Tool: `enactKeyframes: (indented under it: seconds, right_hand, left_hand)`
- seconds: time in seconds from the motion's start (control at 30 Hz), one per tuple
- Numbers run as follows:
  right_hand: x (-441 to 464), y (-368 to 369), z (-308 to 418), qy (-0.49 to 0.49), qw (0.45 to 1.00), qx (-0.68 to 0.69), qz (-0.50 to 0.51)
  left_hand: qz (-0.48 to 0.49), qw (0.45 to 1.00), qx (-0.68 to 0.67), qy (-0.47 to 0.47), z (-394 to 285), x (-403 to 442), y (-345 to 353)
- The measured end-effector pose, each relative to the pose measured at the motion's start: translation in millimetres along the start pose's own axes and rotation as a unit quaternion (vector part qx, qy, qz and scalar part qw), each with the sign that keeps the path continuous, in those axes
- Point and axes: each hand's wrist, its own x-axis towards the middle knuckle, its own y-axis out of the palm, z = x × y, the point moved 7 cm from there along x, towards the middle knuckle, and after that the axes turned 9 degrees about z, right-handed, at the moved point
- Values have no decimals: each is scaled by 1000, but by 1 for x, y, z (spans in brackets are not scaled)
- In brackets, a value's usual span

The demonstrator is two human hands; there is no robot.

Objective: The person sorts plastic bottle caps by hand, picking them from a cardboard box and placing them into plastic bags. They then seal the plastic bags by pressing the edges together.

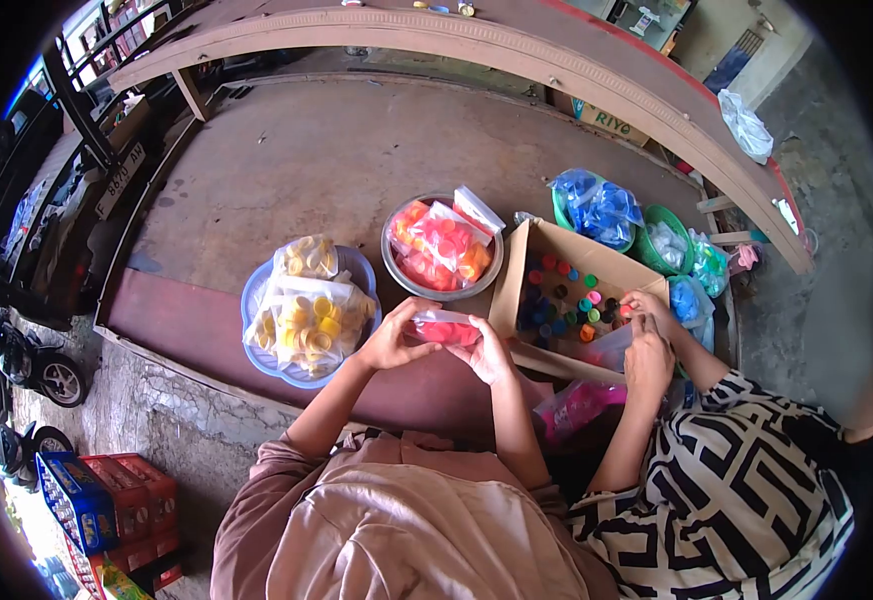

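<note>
Between my two hands is a clear plastic bag of red bottle caps [444,331]. My left hand [394,340] grips its left end, and my right hand [489,352] pinches its right end. Just beyond it stands a metal bowl [394,262] piled with bags of red and orange caps [444,245]. To the left, a light blue plastic basin [257,345] bears clear bags of yellow and cream caps [317,325]. Right of my hands, a cardboard box [509,290] contains loose caps in many colours [567,300].
A co-worker in a black-and-white patterned top [747,470] has both hands at the box, close on my right. Green baskets [647,250] with bagged blue caps [602,208] stand behind it. A raised wooden ledge [437,35] crosses the back. Drink crates [107,500] sit lower left.
</note>
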Motion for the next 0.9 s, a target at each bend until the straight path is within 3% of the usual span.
enactKeyframes:
  seconds: [0.13, 0.23, 0.33, 0.37, 0.4, 0.47, 0.5, 0.53, 0.6, 0.73, 0.8, 0.87, 0.9]
  right_hand:
    - [19, 8, 18, 15, 1000, 13, 5]
    - [24, 23, 41, -5, 994, -107, -9]
    - [29, 40, 71, -144, 928, -342, -29]
    - [30, 51, 82, -271, 864, -423, -21]
    - [34, 54, 86, -308, 820, -483, -10]
    - [48, 48, 81, -270, 772, -575, -21]
    - [51, 50, 82, -316, 732, -603, -32]
    - [57, 42, 77, -302, 732, -608, -51]
    - [56, 49, 77, -334, 679, -649, -83]
    - [66, 50, 63, -348, 688, -627, -116]
    - [68, 50, 58, -314, 703, -624, -133]
    - [59, 54, 59, -313, 668, -655, -164]
    - [54, 54, 58, -318, 680, -641, -160]
  left_hand:
    - [-17, 999, -13, -33, 24, 16, -9]
    - [-45, 992, -74, -90, 48, 27, -22]
    - [-89, 983, -151, -48, 79, 40, -28]
    - [-67, 990, -98, -81, 83, 44, -30]
    - [-44, 992, -44, -113, 88, 48, -35]
    - [-39, 984, 113, -133, 94, 53, -43]
    - [-56, 968, 215, -119, 96, 55, -45]
    - [-72, 941, 313, -102, 96, 56, -45]
    - [-48, 935, 303, -179, 99, 58, -50]
    - [-120, 906, 329, -237, 90, 57, -49]
    - [-194, 904, 346, -161, 60, 61, -48]
    - [-103, 926, 356, -71, 39, 72, -32]
    - [-66, 925, 365, -80, 48, 73, -22]
